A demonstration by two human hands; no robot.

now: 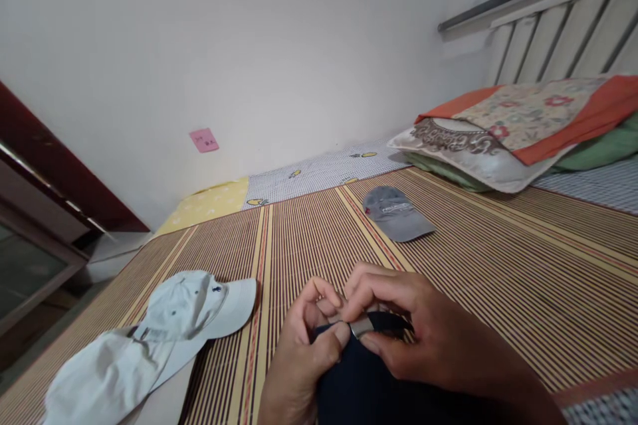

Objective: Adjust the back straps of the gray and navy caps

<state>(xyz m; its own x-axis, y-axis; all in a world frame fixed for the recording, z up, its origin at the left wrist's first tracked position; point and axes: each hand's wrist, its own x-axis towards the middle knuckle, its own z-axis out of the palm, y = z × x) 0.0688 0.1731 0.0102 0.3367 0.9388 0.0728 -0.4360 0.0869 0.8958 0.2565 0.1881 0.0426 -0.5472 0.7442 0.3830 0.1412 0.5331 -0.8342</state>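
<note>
Low in the middle of the head view, my two hands hold a dark navy cap point(353, 375). The fingers and thumb of my left hand point(306, 345) pinch its edge beside the strap. My right hand point(409, 319) is closed on the cap's back strap point(389, 322), with a metal buckle point(362, 327) by its thumb. Part of the cap is hidden behind my hands. Beyond them a grey cap point(396, 214) lies on the striped mat point(309, 239). To the left, a white cap point(179, 305) with a small dark logo overlaps another white cap point(107, 372).
Stacked pillows, one with an orange floral cover point(543, 109), lie at the far right below a radiator point(558, 33). A white wall point(309, 46) with a pink note point(204, 140) stands behind the bed. At the left is a dark red wooden frame point(60, 166).
</note>
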